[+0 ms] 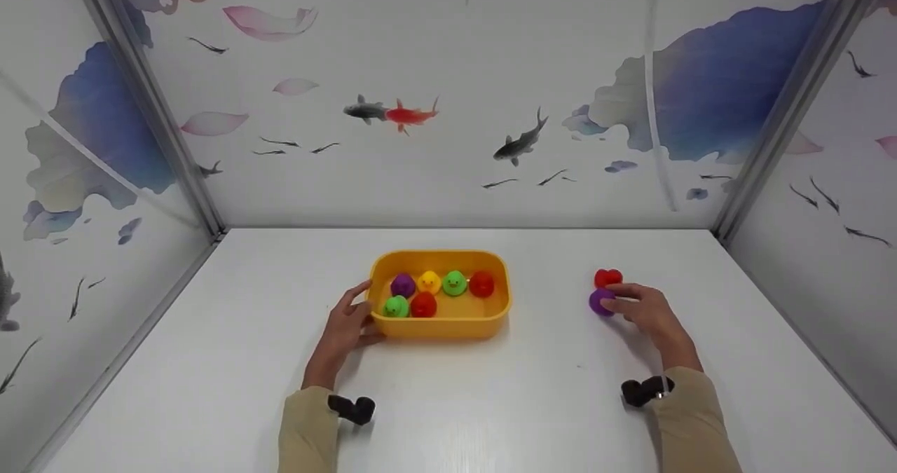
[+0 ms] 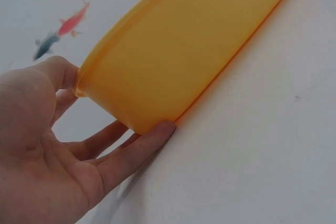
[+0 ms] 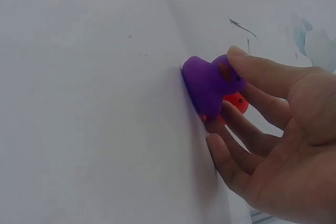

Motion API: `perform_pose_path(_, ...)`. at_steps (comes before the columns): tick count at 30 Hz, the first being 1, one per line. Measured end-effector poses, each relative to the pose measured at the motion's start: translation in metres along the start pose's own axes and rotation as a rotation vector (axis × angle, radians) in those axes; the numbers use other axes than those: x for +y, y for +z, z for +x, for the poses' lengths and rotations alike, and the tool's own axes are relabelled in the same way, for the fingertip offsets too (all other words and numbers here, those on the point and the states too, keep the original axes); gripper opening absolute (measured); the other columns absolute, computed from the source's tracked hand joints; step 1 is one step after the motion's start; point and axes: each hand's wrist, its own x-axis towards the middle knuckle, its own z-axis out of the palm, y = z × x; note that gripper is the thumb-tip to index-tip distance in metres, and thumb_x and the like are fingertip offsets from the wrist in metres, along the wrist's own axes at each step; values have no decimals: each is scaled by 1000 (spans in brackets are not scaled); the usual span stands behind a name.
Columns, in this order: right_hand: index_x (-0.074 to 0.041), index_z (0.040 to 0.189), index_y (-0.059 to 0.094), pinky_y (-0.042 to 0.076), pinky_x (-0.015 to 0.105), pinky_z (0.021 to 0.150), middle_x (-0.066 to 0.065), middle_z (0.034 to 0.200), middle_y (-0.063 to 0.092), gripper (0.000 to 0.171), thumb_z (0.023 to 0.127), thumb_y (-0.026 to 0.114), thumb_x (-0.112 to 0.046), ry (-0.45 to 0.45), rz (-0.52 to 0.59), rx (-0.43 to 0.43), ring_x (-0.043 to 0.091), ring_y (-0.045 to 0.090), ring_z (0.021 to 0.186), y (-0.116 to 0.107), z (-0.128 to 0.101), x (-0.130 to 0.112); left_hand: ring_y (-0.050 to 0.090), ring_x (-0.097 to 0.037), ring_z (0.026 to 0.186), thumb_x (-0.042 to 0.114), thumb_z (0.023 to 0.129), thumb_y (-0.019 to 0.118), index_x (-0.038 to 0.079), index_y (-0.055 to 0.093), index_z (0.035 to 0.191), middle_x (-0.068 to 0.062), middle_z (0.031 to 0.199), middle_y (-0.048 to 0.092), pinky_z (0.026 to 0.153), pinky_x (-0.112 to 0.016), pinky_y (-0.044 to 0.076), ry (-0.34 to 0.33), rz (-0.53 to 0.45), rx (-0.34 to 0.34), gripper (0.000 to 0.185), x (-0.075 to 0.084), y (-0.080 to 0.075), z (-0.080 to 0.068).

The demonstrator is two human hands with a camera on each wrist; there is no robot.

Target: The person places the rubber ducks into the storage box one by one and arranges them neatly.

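Right now my left hand (image 1: 348,327) rests against the near left corner of the yellow tub (image 1: 440,325), thumb up at the rim and fingers laid straight along the foot of its wall, where it meets the white surface (image 1: 490,403). In the left wrist view that hand (image 2: 50,150) is relaxed, a fingertip touching the tub (image 2: 184,51) at its base, nothing pinched.

Six ducks sit in the tub. At the back, from left to right, are a purple one (image 1: 402,284), a yellow one (image 1: 429,282), a green one (image 1: 454,283) and a red one (image 1: 481,284). In front are another green duck (image 1: 396,307) and another red duck (image 1: 423,305).

Well off to the right, my right hand (image 1: 645,310) has its fingertips curled on a loose purple duck (image 1: 600,301) that stands on the surface. In the right wrist view my thumb lies over the top of this duck (image 3: 207,85) and my fingers (image 3: 236,145) close in beneath it. A loose red duck (image 1: 607,277) sits just behind it, touching or nearly so; I cannot tell which. From the wrist only a sliver of that red duck (image 3: 237,102) shows between my fingers.
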Motion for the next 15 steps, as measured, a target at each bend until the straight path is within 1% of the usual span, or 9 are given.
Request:
perform_pose_path(4,-7,151,42,31,61,119,26,155,37,69,95,66,-38,-7,-27,0,44,37,139,2,0,-1,66,-24,104,24,104,47,31,41,152,-18,140,55,84,-37,63,-1,0,-2,49,-1,0,1)
perform_pose_path(8,-4,151,42,29,63,119,28,157,35,70,95,67,-36,-12,-44,1,46,31,143,4,1,-1,66,-24,103,24,104,47,32,42,151,-18,139,55,85,-37,63,-2,-10,-1,48,-1,0,1)
perform_pose_path(12,-2,150,42,31,61,119,28,156,35,70,94,67,-36,-15,-35,2,46,33,142,3,2,-1,66,-23,100,24,104,47,32,42,151,-18,136,57,85,-37,63,3,-18,-2,48,-2,0,1)
perform_pose_path(15,-2,150,42,36,58,116,29,155,37,71,94,68,-37,-18,-25,0,46,38,138,3,2,-2,66,-23,101,24,104,48,32,41,151,-18,137,56,84,-38,63,7,-22,-8,48,-1,-1,0)
